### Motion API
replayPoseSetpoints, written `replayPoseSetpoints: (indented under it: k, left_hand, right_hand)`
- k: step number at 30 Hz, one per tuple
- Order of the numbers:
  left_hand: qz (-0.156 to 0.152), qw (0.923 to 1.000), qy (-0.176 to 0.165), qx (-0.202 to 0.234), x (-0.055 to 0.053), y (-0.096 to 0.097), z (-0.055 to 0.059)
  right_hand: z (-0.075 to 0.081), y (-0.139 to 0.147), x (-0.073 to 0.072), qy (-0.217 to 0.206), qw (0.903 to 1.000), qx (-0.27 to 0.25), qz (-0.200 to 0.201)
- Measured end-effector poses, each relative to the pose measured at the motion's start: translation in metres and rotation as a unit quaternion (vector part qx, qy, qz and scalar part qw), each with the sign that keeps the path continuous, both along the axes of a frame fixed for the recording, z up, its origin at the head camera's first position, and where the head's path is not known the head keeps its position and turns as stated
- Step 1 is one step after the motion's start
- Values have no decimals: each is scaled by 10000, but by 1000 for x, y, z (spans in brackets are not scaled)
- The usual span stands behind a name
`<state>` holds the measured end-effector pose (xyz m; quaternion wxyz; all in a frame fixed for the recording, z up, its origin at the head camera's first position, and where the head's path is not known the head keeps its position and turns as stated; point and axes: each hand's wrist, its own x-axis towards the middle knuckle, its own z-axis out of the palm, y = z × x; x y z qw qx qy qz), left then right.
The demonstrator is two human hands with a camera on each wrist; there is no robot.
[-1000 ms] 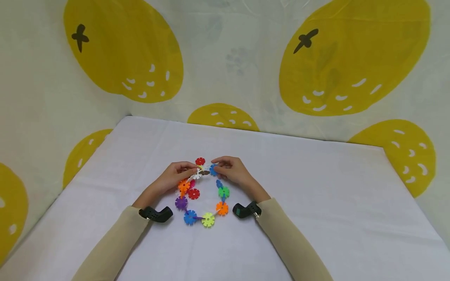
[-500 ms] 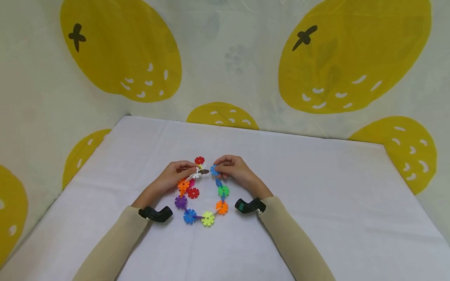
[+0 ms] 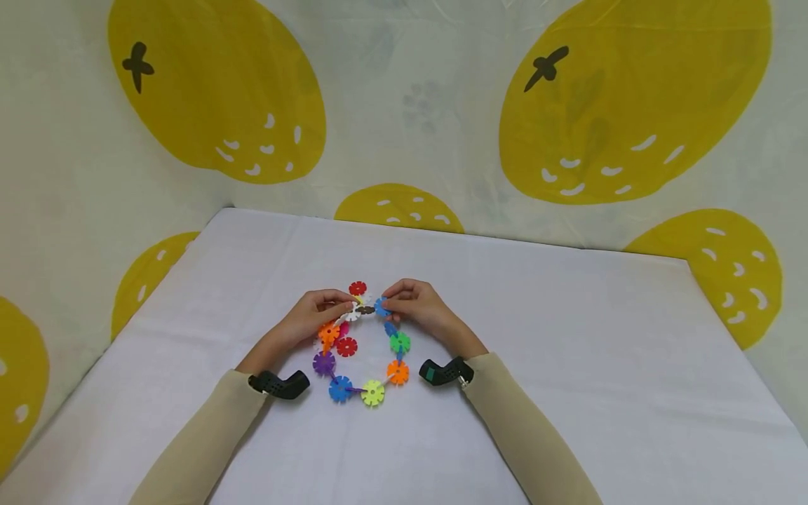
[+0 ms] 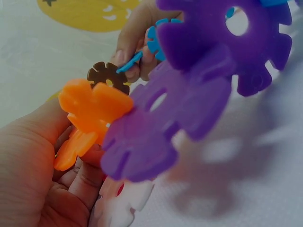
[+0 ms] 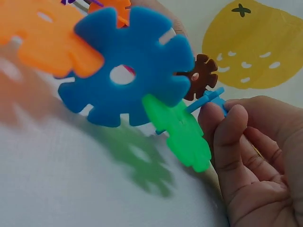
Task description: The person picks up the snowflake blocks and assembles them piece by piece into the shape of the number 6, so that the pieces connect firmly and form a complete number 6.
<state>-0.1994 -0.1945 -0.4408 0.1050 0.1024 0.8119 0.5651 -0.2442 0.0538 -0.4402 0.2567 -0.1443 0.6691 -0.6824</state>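
Observation:
A ring-shaped chain of notched plastic discs lies between the two hands in the head view. My left hand grips its far left part by a white disc, from which a brown disc sticks out. Opposite it, my right hand pinches a light blue disc between thumb and fingertips. In the right wrist view the pinched blue disc is right at the edge of the brown disc. Nearer that camera hang a green disc and a large blue disc. Purple discs cover part of the left wrist view.
Beyond the left fingers lies a red disc; another red disc is inside the ring. The near side of the ring runs through a yellow-green disc. White cloth covers the table, and a lemon-printed curtain stands behind.
My right hand shifts a little right with the light blue disc, then back left, closing the gap to the brown disc. My left hand stays nearly still.

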Motion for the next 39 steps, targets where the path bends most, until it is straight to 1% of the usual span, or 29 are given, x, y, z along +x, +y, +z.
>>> replayPoseSetpoints:
  k: [3,10,17,21,26,28,32,35,37,39]
  left_hand:
    - [-31,10000,51,-6,0,-1,-1]
    - [-57,10000,82,7,0,-2,-2]
    - [-44,10000,69,-47,-2,-2,-3]
    - [-54,9999,89,-138,-2,-2,-2]
    - [-51,9998,57,-162,1,-2,0]
    - [-60,9999,57,-146,1,-1,-2]
    - [-27,9998,116,-147,1,-1,-3]
    - [35,9998,152,-104,0,0,-1]
    - [70,9999,116,-20,0,0,-1]
    - [117,9999,91,53,-1,-1,-2]
  right_hand:
    - [-1,-1,0,19,10000,22,-54]
    - [0,-5,1,-29,9995,253,-206]
    - [0,-9,2,-7,9993,0,-370]
    - [0,-9,4,-14,9991,-36,-422]
    - [-1,-11,5,10,9991,-21,-414]
    - [-1,-12,6,125,9991,122,-392]
    - [-1,-13,6,286,9987,202,-377]
    - [1,-12,6,306,9987,70,-398]
    - [2,-11,5,397,9984,196,-345]
    - [4,-9,5,480,9979,400,-186]
